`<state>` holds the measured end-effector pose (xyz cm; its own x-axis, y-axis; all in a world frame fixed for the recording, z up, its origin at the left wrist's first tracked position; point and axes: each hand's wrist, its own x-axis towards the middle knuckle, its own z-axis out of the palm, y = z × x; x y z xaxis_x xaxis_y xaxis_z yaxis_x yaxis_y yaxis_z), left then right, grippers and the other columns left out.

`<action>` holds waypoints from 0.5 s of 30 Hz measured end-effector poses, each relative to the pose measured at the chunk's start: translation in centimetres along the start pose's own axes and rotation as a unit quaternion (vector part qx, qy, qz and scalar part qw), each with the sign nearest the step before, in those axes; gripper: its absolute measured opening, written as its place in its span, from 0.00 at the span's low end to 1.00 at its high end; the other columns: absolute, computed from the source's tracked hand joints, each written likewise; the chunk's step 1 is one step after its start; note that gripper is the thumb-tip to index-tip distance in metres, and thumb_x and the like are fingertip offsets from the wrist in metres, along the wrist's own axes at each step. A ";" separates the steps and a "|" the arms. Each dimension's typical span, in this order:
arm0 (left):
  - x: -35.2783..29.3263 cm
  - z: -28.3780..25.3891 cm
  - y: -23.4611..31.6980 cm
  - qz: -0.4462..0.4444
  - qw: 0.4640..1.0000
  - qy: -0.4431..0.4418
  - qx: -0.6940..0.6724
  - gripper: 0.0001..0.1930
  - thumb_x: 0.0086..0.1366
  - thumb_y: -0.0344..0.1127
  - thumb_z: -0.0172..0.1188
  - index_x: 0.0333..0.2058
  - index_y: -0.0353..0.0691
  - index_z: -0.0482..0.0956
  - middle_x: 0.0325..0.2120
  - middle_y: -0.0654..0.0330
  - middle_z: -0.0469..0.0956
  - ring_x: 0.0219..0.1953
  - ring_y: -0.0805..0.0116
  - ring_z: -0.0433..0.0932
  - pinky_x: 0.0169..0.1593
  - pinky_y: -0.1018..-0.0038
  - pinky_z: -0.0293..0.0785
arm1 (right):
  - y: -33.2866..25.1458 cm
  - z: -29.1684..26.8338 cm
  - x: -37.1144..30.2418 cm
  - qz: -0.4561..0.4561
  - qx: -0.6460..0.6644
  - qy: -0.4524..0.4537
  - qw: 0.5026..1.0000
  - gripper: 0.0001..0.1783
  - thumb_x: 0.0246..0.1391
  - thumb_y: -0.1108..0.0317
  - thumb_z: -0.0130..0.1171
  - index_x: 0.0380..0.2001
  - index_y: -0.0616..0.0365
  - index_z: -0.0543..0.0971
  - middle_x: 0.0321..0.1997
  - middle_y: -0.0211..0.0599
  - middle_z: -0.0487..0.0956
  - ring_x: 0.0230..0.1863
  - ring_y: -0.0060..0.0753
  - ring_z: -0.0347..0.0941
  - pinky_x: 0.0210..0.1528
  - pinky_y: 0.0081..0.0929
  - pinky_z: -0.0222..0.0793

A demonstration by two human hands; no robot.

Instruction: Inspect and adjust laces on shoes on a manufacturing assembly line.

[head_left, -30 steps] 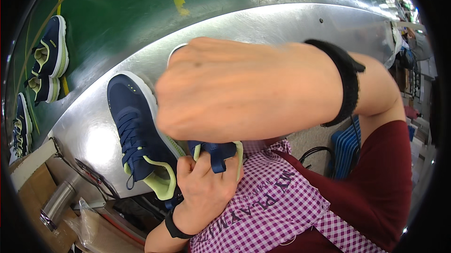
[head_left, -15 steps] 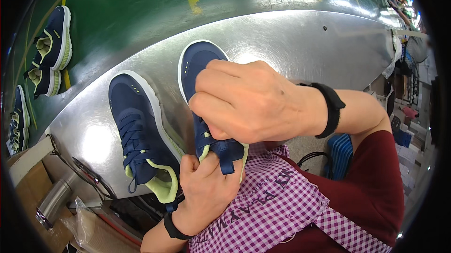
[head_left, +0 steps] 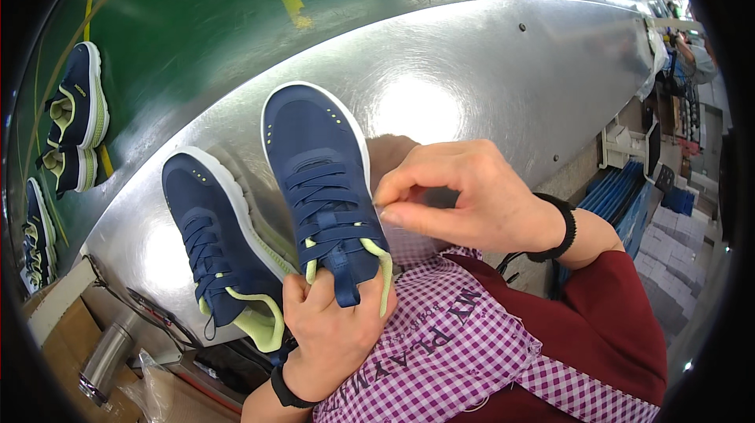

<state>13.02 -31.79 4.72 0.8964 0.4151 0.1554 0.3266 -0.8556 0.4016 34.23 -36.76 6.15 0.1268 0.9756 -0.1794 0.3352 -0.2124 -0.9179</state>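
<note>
A navy sneaker (head_left: 303, 132) with a white sole and lime lining points away from me. My left hand (head_left: 330, 332) is closed on its heel end, at the foot opening. The tongue's loop (head_left: 344, 275) hangs over the fingers of that hand. Beside the sneaker's right edge, my right hand (head_left: 480, 199) has thumb and index finger brought together at the tips; whatever may be between them is too small to make out. A matching sneaker (head_left: 206, 207) rests on the metal table (head_left: 503, 77) to the left, its lime opening toward me.
Beyond the table's curved edge runs a green surface (head_left: 189, 45) with yellow lines. Several more sneakers (head_left: 82, 97) stand on it at the far left. At the lower left are a metal flask (head_left: 106, 356), a clear plastic bag (head_left: 157, 388) and cardboard (head_left: 59, 329).
My right hand has come off the sneaker's laces and moved right, to its side, uncovering the upper. The left hand keeps its grip on the heel end. The view has shifted slightly.
</note>
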 end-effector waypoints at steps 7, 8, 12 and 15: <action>0.2 -0.1 0.4 0.003 1.000 -0.009 0.027 0.15 0.46 0.36 0.69 0.33 0.40 0.79 0.30 0.59 0.77 0.35 0.57 0.77 0.40 0.59 0.71 | 0.2 0.6 0.4 -0.013 -0.011 0.009 1.000 0.07 0.48 0.73 0.66 0.33 0.58 0.83 0.27 0.32 0.80 0.24 0.26 0.73 0.26 0.23 0.68; 0.1 -0.1 0.3 0.003 1.000 -0.010 0.028 0.15 0.46 0.36 0.69 0.33 0.40 0.79 0.30 0.59 0.77 0.35 0.57 0.77 0.40 0.59 0.71 | 0.2 0.6 0.6 -0.001 -0.008 0.005 1.000 0.07 0.49 0.73 0.66 0.33 0.58 0.83 0.28 0.33 0.80 0.24 0.26 0.74 0.26 0.24 0.68; -0.1 -0.3 0.4 0.002 1.000 -0.014 0.023 0.13 0.45 0.37 0.69 0.30 0.41 0.79 0.31 0.59 0.77 0.35 0.57 0.77 0.40 0.59 0.72 | 1.1 0.6 1.8 -0.049 -0.025 0.034 0.998 0.06 0.49 0.72 0.66 0.33 0.58 0.83 0.28 0.34 0.80 0.25 0.26 0.74 0.27 0.25 0.68; -0.2 -0.2 0.2 0.002 1.000 -0.006 0.018 0.12 0.45 0.37 0.69 0.29 0.41 0.79 0.31 0.59 0.77 0.35 0.57 0.77 0.40 0.59 0.72 | 0.7 0.8 3.3 -0.057 -0.033 0.018 0.998 0.05 0.50 0.73 0.65 0.33 0.59 0.82 0.27 0.36 0.79 0.26 0.31 0.75 0.28 0.25 0.69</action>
<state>12.82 -31.95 4.94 0.9010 0.4081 0.1471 0.3331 -0.8682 0.3679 34.16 -33.69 4.65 0.1165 0.9913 -0.0616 0.4095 -0.1044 -0.9063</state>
